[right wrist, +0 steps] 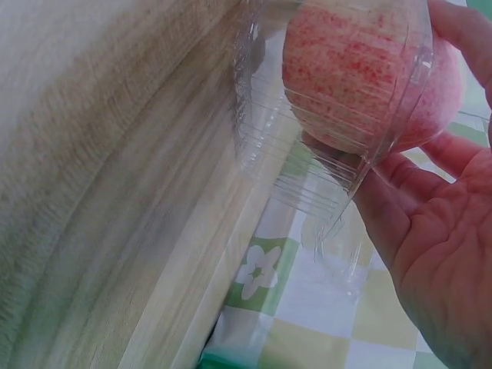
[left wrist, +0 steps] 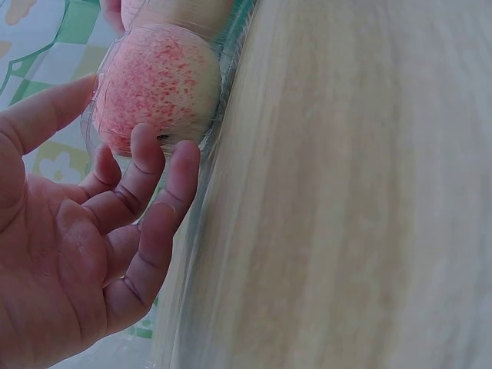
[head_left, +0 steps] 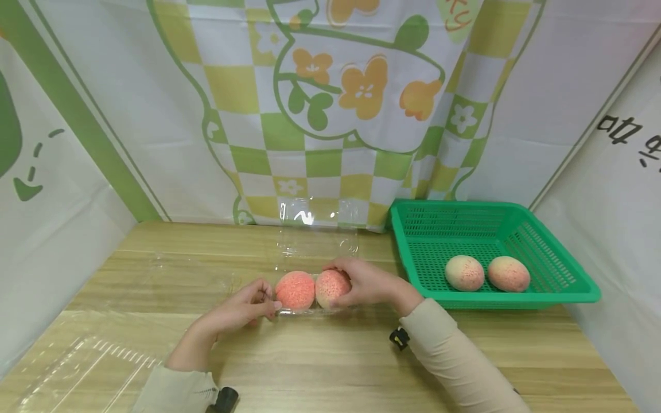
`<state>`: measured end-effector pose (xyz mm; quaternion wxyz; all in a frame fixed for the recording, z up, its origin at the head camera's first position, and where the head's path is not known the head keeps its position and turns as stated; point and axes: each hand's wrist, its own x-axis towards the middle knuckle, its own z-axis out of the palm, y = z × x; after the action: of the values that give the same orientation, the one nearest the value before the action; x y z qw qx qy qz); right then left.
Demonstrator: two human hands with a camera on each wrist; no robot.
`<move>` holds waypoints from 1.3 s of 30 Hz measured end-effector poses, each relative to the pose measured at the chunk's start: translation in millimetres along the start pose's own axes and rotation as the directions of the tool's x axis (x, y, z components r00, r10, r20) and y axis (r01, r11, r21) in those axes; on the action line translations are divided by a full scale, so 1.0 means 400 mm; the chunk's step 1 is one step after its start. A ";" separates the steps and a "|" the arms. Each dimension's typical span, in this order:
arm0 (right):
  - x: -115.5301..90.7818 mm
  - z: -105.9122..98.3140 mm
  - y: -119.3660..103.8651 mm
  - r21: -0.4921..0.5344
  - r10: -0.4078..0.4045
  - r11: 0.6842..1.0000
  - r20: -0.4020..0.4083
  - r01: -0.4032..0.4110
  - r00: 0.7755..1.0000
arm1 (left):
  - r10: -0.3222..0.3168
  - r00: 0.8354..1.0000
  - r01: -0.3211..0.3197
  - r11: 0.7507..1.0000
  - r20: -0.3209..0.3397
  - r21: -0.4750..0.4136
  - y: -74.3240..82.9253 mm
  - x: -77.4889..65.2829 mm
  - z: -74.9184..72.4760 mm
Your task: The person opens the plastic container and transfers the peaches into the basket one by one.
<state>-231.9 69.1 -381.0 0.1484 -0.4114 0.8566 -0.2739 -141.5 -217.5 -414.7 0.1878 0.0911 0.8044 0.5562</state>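
Two pink peaches (head_left: 295,290) sit side by side in a clear plastic box (head_left: 294,311) whose lid (head_left: 317,229) stands raised behind. My right hand (head_left: 364,281) holds the right-hand peach (head_left: 330,288), thumb on the near side and fingers on the far side; the right wrist view shows this peach (right wrist: 346,77) through the box's ribbed wall. At the box's left end, my left hand (head_left: 248,304) holds the corner between its thumb and bent fingers. Beside those fingers (left wrist: 146,150), the left wrist view shows the speckled left-hand peach (left wrist: 157,88).
A green basket (head_left: 420,295) at the right contains two pale peaches (head_left: 465,273) (head_left: 508,273). More clear plastic packaging (head_left: 98,367) lies on the wooden table (head_left: 320,367) at the left. A patterned curtain (head_left: 351,143) hangs along the table's back edge.
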 end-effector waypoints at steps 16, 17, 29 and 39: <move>-0.010 0.000 0.001 0.055 -0.040 0.998 -0.056 0.043 0.998 | -0.001 1.000 0.001 1.000 0.001 -0.009 0.002 -0.001 0.002; -0.010 -0.001 0.000 0.062 -0.042 0.997 -0.060 0.045 0.997 | 0.002 1.000 -0.002 1.000 0.001 -0.011 0.003 -0.001 0.002; -0.014 -0.012 -0.007 0.113 -0.051 0.992 -0.085 0.061 0.995 | 0.019 1.000 -0.019 1.000 0.009 -0.006 0.002 0.004 0.000; -0.022 -0.019 -0.012 0.191 -0.037 0.980 -0.087 0.053 0.996 | 0.010 1.000 -0.010 1.000 0.017 -0.013 0.005 0.001 0.001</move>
<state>-227.2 76.1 -371.6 0.1458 -0.4024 0.8219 -0.3758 -141.8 -216.4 -413.0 0.1924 0.0988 0.7987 0.5615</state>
